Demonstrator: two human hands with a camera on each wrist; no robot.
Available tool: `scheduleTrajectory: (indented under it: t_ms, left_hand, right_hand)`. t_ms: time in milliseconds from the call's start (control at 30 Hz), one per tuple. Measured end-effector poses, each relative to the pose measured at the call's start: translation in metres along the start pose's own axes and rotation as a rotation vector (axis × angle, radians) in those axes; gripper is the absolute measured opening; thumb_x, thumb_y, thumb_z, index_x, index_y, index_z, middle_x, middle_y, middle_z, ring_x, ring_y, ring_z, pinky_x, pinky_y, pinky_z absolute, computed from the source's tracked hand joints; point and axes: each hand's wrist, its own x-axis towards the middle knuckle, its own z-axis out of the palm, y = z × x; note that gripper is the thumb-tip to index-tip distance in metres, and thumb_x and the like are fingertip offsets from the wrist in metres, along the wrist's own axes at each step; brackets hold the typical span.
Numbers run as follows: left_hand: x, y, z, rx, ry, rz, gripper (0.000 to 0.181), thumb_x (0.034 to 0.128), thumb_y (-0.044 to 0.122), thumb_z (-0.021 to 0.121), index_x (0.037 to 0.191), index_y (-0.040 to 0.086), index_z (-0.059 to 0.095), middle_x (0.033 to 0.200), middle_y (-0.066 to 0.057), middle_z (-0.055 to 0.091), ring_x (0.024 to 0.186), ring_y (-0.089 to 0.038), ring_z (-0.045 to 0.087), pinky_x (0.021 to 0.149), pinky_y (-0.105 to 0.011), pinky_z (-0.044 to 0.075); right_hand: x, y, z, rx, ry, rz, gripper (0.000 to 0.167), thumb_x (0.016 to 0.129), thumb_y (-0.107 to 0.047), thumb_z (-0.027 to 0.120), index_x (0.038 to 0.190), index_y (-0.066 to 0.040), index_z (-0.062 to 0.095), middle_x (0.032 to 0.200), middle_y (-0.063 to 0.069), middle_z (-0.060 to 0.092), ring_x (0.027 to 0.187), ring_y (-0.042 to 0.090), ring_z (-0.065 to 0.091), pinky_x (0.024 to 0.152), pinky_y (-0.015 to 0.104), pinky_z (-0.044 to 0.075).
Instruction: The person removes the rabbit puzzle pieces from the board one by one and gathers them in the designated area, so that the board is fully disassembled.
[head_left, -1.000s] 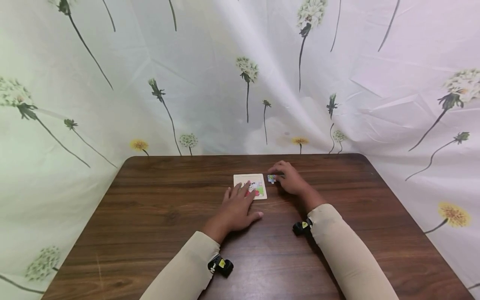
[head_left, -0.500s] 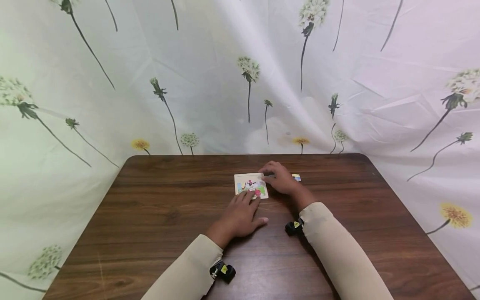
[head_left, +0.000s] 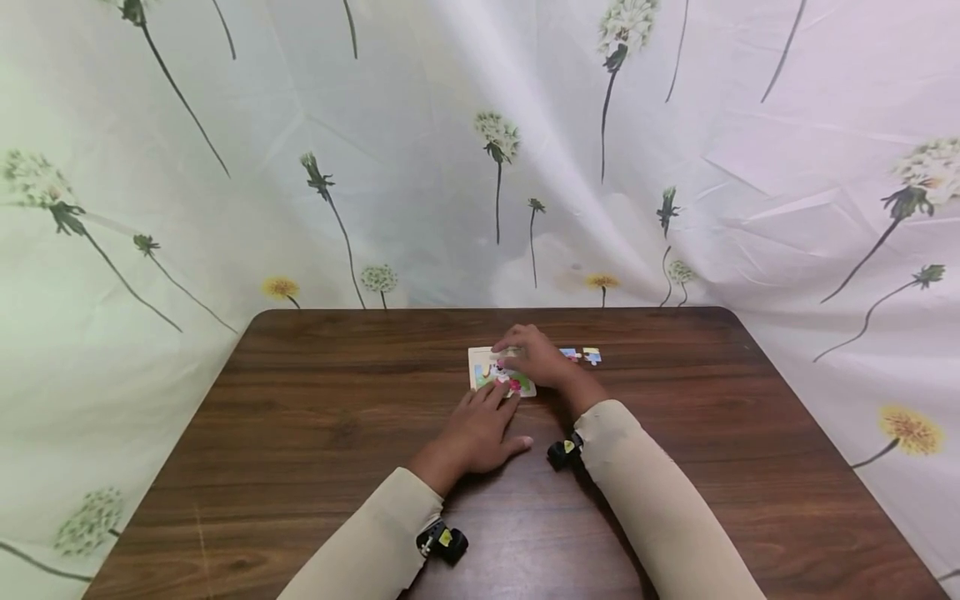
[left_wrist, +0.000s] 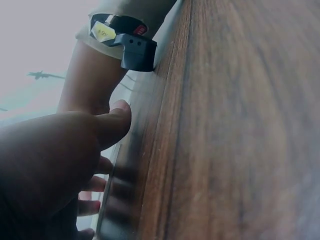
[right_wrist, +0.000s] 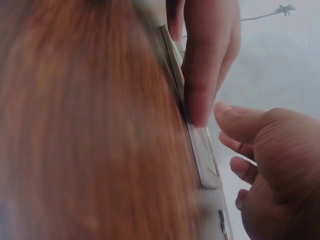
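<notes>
A small square jigsaw puzzle tray (head_left: 474, 367) with a cream border and a colourful cartoon picture lies flat near the table's far side. My left hand (head_left: 474, 433) rests fingertips on its near edge, fingers fairly straight and thumb out to the side. Over the tray's upper right part, my right hand (head_left: 536, 358) bends its fingers and thumb together around a puzzle piece, which the hand itself hides. The right wrist view has the right hand (right_wrist: 280, 160) just off the tray (right_wrist: 204, 155), thumb and fingertips close together.
Two loose puzzle pieces, a pinkish-blue one (head_left: 570, 354) and a yellow-blue one (head_left: 592, 356), lie right of the tray. The dark wooden table (head_left: 337, 467) ends at a white curtain (head_left: 420, 167) printed with dandelions. Black cameras are strapped to both wrists.
My right hand has gone left from the loose pieces to above the tray, uncovering two pieces behind it. My left hand has drawn back slightly toward the tray's near edge.
</notes>
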Motion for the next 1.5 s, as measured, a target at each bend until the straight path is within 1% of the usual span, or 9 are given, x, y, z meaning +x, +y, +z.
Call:
scheduleTrajectory:
  t_ms: [167,333,400,600,800,967,1133,1333,1500]
  left_hand:
    - [0.001,-0.001,0.002,0.007,-0.008,-0.001,0.08,0.1094,0.062,0.055,0.17,0.012,0.041,0.18,-0.013,0.033,0.168,-0.037,0.028,0.135,-0.058,0.03]
    - [0.001,-0.002,0.004,0.017,-0.005,0.006,0.082,0.1086,0.062,0.057,0.171,0.012,0.04,0.18,-0.014,0.032,0.168,-0.038,0.028,0.135,-0.058,0.029]
    - [0.001,-0.002,0.004,0.022,0.002,0.01,0.082,0.1083,0.062,0.058,0.17,0.011,0.04,0.18,-0.014,0.033,0.168,-0.038,0.029,0.135,-0.058,0.029]
    - [0.002,-0.002,0.005,0.033,0.011,0.01,0.082,0.108,0.062,0.058,0.17,0.011,0.042,0.179,-0.014,0.034,0.167,-0.038,0.03,0.135,-0.058,0.03]
    - [0.002,-0.002,0.003,0.03,0.003,0.011,0.081,0.1078,0.062,0.058,0.168,0.01,0.045,0.178,-0.015,0.036,0.167,-0.039,0.03,0.134,-0.059,0.029]
    - [0.002,-0.001,0.002,0.036,-0.004,0.005,0.08,0.1077,0.062,0.058,0.167,0.01,0.046,0.178,-0.014,0.036,0.167,-0.038,0.03,0.134,-0.058,0.03]
    - [0.002,-0.001,0.001,0.03,-0.006,0.005,0.08,0.1077,0.062,0.059,0.167,0.01,0.047,0.177,-0.015,0.036,0.167,-0.038,0.03,0.135,-0.058,0.029]
    - [0.002,-0.001,0.001,0.011,-0.005,0.005,0.079,0.1075,0.061,0.06,0.166,0.009,0.047,0.178,-0.015,0.036,0.167,-0.039,0.029,0.135,-0.058,0.028]
    - [0.001,-0.001,0.001,0.01,-0.002,0.006,0.079,0.1077,0.06,0.06,0.166,0.009,0.047,0.178,-0.015,0.036,0.167,-0.038,0.029,0.135,-0.058,0.028]
  right_hand:
    - [0.001,-0.005,0.004,-0.024,-0.037,0.011,0.024,0.106,-0.022,0.074,0.128,-0.017,0.082,0.134,0.011,0.067,0.13,0.031,0.051,0.114,0.063,0.036]
    - [-0.001,-0.005,0.009,-0.069,-0.052,0.02,0.022,0.106,-0.025,0.074,0.126,-0.02,0.084,0.133,0.009,0.064,0.126,0.028,0.049,0.104,0.054,0.033]
    - [-0.002,-0.005,0.01,-0.082,-0.045,0.006,0.021,0.106,-0.024,0.075,0.124,-0.02,0.084,0.131,0.009,0.064,0.123,0.027,0.049,0.101,0.052,0.033]
    - [-0.002,-0.007,0.012,-0.112,-0.035,-0.02,0.019,0.106,-0.022,0.073,0.121,-0.02,0.085,0.127,0.008,0.062,0.117,0.026,0.047,0.098,0.05,0.031]
    - [0.001,-0.013,0.016,-0.084,-0.041,0.043,0.014,0.107,-0.018,0.072,0.117,-0.019,0.081,0.127,0.007,0.062,0.12,0.027,0.046,0.103,0.056,0.031]
    - [0.003,-0.013,0.019,-0.067,-0.051,0.074,0.01,0.108,-0.016,0.07,0.115,-0.019,0.077,0.128,0.006,0.062,0.123,0.028,0.046,0.11,0.061,0.029]
    - [0.003,-0.013,0.019,-0.056,-0.047,0.068,0.009,0.107,-0.013,0.07,0.114,-0.018,0.074,0.125,0.006,0.064,0.121,0.028,0.048,0.112,0.064,0.028]
    - [0.003,-0.013,0.019,-0.051,-0.019,0.039,0.01,0.105,-0.013,0.073,0.114,-0.017,0.073,0.124,0.006,0.069,0.119,0.027,0.051,0.107,0.06,0.03]
    - [0.001,-0.013,0.019,-0.024,-0.011,0.011,0.011,0.106,-0.01,0.072,0.115,-0.016,0.073,0.122,0.005,0.072,0.117,0.026,0.055,0.113,0.064,0.028]
